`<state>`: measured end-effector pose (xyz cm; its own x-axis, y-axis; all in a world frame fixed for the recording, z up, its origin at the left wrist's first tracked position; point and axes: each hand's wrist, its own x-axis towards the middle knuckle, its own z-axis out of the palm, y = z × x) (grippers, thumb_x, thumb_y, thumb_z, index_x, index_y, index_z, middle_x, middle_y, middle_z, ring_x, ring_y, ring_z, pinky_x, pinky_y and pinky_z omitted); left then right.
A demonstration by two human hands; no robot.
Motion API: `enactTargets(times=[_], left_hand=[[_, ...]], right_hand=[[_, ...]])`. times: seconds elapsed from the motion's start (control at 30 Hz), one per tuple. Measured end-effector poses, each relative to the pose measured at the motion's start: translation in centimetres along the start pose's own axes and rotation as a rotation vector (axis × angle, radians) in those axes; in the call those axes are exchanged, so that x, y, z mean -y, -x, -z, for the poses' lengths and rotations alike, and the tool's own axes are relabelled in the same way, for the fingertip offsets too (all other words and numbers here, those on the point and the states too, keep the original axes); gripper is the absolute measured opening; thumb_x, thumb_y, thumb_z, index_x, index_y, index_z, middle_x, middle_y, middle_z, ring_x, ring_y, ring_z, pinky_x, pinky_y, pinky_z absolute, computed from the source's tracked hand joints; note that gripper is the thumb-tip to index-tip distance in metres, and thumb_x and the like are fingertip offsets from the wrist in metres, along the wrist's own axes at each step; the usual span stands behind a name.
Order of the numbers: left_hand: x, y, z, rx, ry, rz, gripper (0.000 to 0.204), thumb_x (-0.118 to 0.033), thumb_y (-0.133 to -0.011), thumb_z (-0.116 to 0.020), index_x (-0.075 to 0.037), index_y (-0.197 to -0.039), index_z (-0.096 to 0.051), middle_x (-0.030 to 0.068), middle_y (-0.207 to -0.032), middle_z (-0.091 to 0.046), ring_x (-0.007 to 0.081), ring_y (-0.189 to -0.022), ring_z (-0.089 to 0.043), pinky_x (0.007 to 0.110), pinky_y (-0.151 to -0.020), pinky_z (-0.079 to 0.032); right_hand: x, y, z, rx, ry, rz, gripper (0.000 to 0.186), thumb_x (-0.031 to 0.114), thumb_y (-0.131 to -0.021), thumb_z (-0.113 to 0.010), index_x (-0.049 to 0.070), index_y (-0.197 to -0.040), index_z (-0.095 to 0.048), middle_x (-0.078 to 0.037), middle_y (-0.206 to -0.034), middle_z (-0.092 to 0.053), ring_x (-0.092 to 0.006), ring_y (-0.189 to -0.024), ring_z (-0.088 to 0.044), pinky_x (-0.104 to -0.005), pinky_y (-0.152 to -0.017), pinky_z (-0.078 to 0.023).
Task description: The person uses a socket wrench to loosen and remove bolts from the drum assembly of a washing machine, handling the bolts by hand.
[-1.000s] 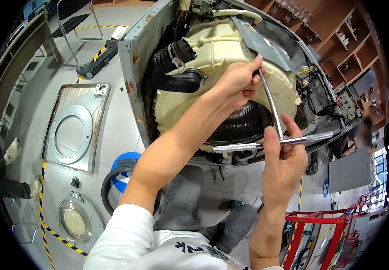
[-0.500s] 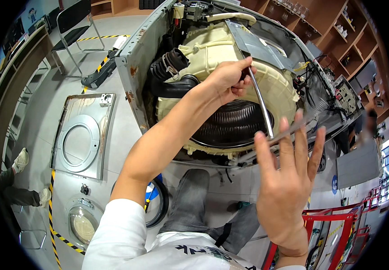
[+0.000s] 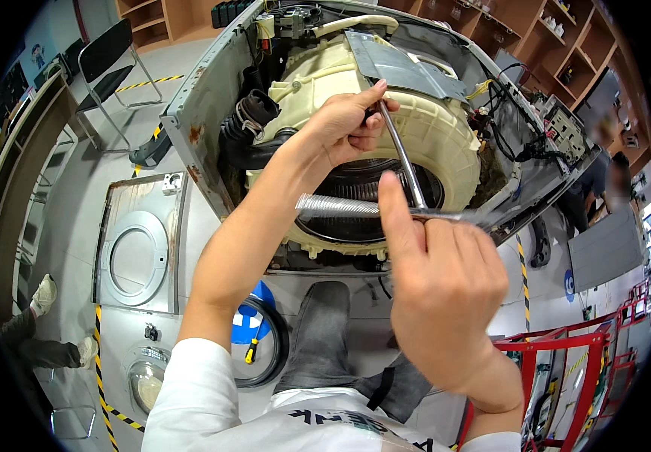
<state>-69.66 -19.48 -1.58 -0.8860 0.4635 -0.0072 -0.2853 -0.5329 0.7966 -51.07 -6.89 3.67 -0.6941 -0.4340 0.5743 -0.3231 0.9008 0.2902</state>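
Observation:
Between my left fingers (image 3: 355,124) is the upper end of a long chrome T-handle socket wrench (image 3: 407,162). That hand is closed around it, above the opening of a cream washing machine tub (image 3: 435,124). The wrench's knurled crossbar (image 3: 340,206) lies across the lower end of the shaft, blurred by motion. My right hand (image 3: 450,294) is at the crossbar's right part, one digit stretched upward and the others curled over the bar; their tips are hidden. A dark ribbed drum (image 3: 340,177) shows inside the tub. A grey metal plate (image 3: 401,64) lies over the tub's far side.
The grey machine cabinet (image 3: 208,113) surrounds the tub, with loose wires (image 3: 502,135) at right. A front panel (image 3: 140,248), a round door (image 3: 147,380), a black hose ring (image 3: 280,350) and a screwdriver (image 3: 251,351) lie on the floor. A red frame (image 3: 559,343) stands at right.
The crossbar has swung round, its knurled part now pointing left. My right hand has gone from spread fingers to curled ones at the bar. My left hand still holds the shaft.

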Motion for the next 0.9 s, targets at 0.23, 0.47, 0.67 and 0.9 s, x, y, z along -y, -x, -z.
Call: enactTargets(times=[0.23,0.47,0.67,0.9], left_hand=[[0.0,0.0,-0.7,-0.036,0.016,-0.006,0.033,-0.034,-0.094,-0.044,-0.009,-0.076,-0.051,-0.0074,-0.048,-0.035,0.0017,-0.036,-0.023,0.017,-0.034,-0.016],[0.9,-0.6,-0.6,-0.009,-0.035,-0.009,0.032,-0.035,-0.095,-0.043,-0.012,-0.074,-0.050,-0.0074,-0.050,-0.038,0.0020,-0.036,-0.025,0.017,-0.034,-0.016],[-0.3,-0.1,-1.0,-0.120,-0.094,0.004,0.033,-0.034,-0.093,-0.046,-0.005,-0.079,-0.053,-0.0018,-0.050,-0.044,0.0051,-0.036,-0.026,0.020,-0.034,-0.018],[-0.2,-0.5,0.2,-0.003,-0.027,0.004,0.029,-0.034,-0.095,-0.041,-0.009,-0.082,-0.049,-0.0087,-0.050,-0.036,0.0030,-0.037,-0.023,0.019,-0.035,-0.019]], right_hand=[[-0.8,1.1,-1.0,-0.119,-0.232,0.176,0.017,0.006,-0.075,-0.061,-0.007,-0.087,-0.064,-0.016,-0.108,-0.061,-0.0285,-0.114,-0.050,-0.0470,-0.099,-0.033],[0.0,1.9,-1.7,0.065,-0.794,-0.327,0.057,0.005,-0.080,-0.060,-0.002,-0.131,-0.035,-0.010,-0.061,-0.062,-0.0246,-0.047,-0.060,-0.0291,-0.049,-0.049],[-1.1,1.1,-2.6,-0.135,-0.253,0.070,0.014,0.013,-0.073,-0.061,0.006,-0.085,-0.064,-0.025,-0.119,-0.051,-0.0367,-0.125,-0.036,-0.0592,-0.103,-0.019],[-1.8,2.3,-1.0,-0.307,-0.481,0.040,0.028,0.012,-0.071,-0.068,-0.003,-0.094,-0.060,-0.015,-0.100,-0.061,-0.0290,-0.095,-0.054,-0.0398,-0.082,-0.042]])
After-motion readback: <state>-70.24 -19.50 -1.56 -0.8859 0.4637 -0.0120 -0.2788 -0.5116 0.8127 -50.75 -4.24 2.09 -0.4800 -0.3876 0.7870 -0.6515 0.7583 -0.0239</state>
